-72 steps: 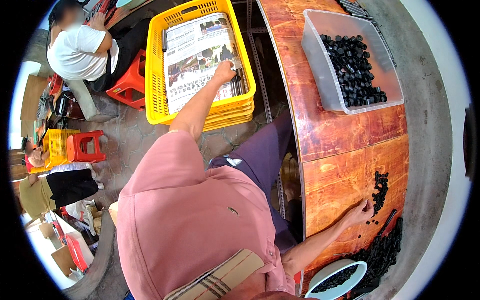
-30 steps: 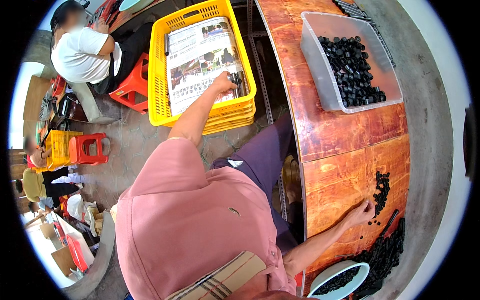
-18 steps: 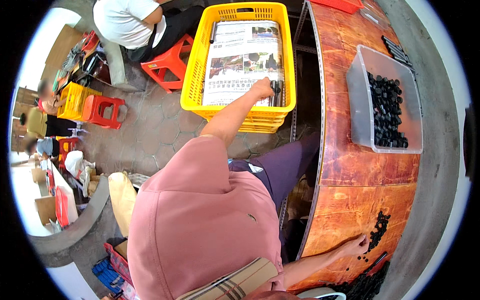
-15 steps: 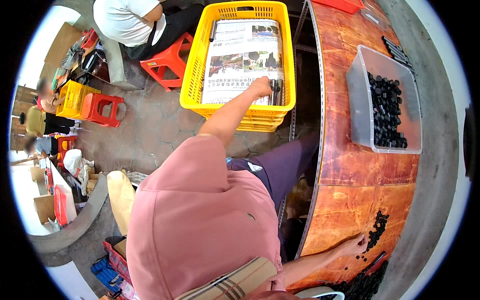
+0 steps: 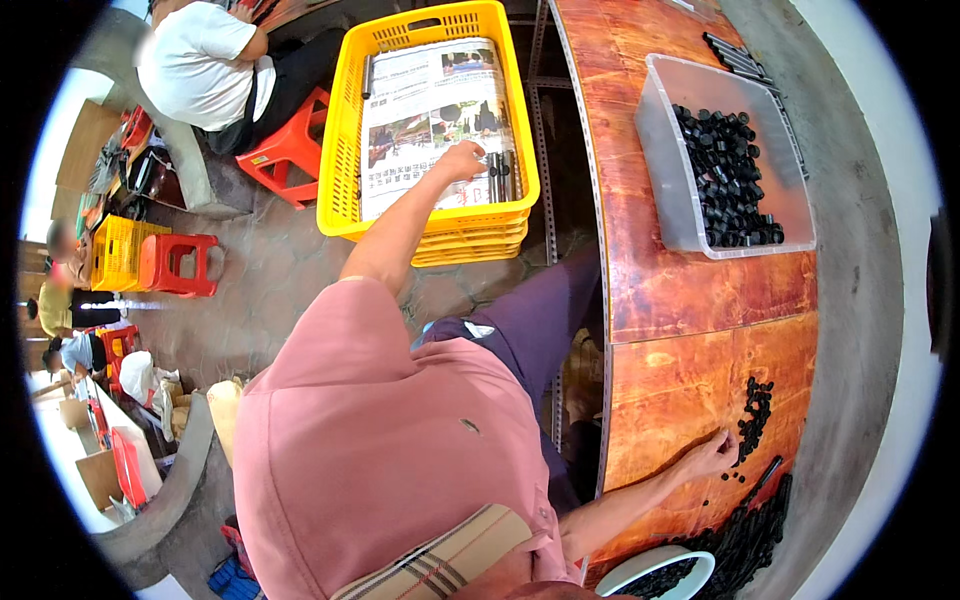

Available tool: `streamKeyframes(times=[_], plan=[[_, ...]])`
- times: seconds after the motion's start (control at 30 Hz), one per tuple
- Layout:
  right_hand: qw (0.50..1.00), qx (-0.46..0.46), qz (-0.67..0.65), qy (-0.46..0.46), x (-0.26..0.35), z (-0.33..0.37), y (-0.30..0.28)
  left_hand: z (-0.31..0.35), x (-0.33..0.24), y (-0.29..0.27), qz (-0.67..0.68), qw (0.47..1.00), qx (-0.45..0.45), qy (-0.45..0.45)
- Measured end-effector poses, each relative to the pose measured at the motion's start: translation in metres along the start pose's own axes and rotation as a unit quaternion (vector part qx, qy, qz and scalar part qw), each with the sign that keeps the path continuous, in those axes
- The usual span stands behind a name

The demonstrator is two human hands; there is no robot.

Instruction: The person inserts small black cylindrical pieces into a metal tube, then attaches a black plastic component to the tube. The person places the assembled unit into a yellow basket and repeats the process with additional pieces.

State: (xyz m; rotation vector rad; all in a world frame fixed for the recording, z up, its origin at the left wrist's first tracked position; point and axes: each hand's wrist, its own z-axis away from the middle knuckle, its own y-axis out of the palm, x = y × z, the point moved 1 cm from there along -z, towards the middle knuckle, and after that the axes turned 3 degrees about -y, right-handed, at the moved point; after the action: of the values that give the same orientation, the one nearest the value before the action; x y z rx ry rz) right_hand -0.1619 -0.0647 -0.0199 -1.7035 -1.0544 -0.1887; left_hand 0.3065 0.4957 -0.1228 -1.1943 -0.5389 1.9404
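My left hand [image 5: 462, 162] reaches over a yellow plastic crate [image 5: 345, 130], its fingers loosely apart with nothing seen in them. Just right of it several short black tubes [image 5: 502, 178] lie side by side on newspaper [image 5: 405, 115] lining the crate. Another dark tube [image 5: 367, 77] lies along the crate's far left side. Over on the wooden table [image 5: 670, 390], my right hand [image 5: 714, 455] has thumb and fingertips pinched together beside a loose pile of small black caps [image 5: 757, 405]. What the pinch holds, if anything, is too small to tell.
A clear plastic bin [image 5: 660, 215] of black cylindrical pieces [image 5: 722, 175] stands on the table. Black tubes [image 5: 745, 545] and a pale bowl [image 5: 700, 575] lie near its lower end; more tubes [image 5: 738, 60] lie far right. A seated person [image 5: 195, 65] and red stools [image 5: 290, 150] are left.
My left hand has drawn back a little to the left from the tubes, leaving them more fully seen. My right hand stays by the caps. The whole view has shifted.
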Motion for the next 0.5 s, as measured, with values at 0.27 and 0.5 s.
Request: streamKeyframes(times=[0.27,0.5], plan=[[0.999,-0.022,-0.003,-0.024,0.009,0.002,0.003,0.004,-0.037,-0.005,0.081,0.956,-0.246,0.134],[0.997,-0.036,-0.051,0.035,0.030,0.006,0.000,0.104,-0.228,-0.040,0.187,0.841,-0.271,0.429]])
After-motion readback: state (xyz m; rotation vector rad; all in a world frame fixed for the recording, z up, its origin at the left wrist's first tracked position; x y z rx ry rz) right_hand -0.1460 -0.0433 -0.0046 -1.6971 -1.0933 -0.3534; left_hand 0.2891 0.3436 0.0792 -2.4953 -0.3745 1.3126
